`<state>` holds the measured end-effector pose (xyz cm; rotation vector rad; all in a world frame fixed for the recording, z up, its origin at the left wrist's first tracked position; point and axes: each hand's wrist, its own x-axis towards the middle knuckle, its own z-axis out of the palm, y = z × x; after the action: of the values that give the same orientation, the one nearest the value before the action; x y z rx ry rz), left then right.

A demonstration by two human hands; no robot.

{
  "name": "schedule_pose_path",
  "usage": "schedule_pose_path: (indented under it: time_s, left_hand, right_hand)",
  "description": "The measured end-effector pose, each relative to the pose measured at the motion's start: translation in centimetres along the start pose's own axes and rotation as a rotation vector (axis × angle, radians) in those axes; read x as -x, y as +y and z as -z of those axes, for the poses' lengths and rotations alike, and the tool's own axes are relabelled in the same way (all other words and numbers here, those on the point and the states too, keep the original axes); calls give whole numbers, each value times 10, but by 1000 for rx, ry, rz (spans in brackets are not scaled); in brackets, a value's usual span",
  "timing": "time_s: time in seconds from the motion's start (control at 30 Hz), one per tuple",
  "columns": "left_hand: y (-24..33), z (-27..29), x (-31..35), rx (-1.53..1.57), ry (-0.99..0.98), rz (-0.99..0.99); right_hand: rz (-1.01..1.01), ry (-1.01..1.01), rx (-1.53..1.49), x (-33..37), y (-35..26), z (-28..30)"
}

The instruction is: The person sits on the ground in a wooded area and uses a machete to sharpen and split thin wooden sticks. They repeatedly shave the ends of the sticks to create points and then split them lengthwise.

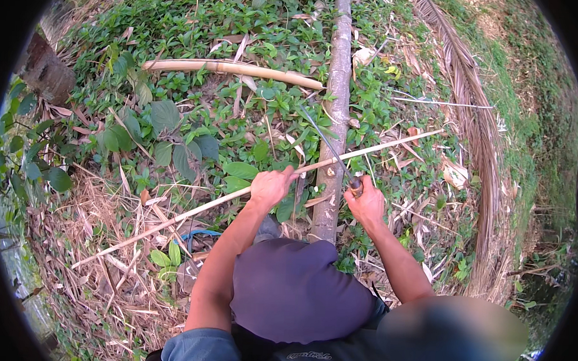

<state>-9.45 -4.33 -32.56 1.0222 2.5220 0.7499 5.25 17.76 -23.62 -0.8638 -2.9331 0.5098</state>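
My left hand [273,187] is closed around a long, thin, pale bamboo strip [386,146], which slants from the lower left up to the right. The strip crosses over a thin tree trunk [339,61] lying on the ground ahead of me. In my right hand [368,205] is the handle of a long-bladed knife [325,141], its narrow blade pointing up and to the left over the trunk. Blade and strip cross just right of my left hand; whether they touch I cannot tell.
A split bamboo length [235,68] lies on green plants left of the trunk. Along the right side runs a dried palm frond [479,117]. A tree stump [48,70] stands at the far left, and dry leaf litter [77,218] covers the ground below it.
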Motion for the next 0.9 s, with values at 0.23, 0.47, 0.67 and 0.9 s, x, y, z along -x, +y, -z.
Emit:
schedule_pose_path:
  time_s: [0.23, 0.47, 0.67, 0.9]
  left_hand:
    - [0, -4, -2, 24, 13, -5]
    - [2, 3, 9, 4, -14, 27]
    - [-2, -3, 6, 35, 28, 18]
    - [2, -8, 5, 44, 35, 22]
  right_hand:
    - [-82, -98, 105, -3, 9, -7]
    - [-108, -125, 104, 3, 8, -5]
    - [-109, -86, 38, 4, 3, -6]
    - [-100, -147, 115, -5, -2, -7]
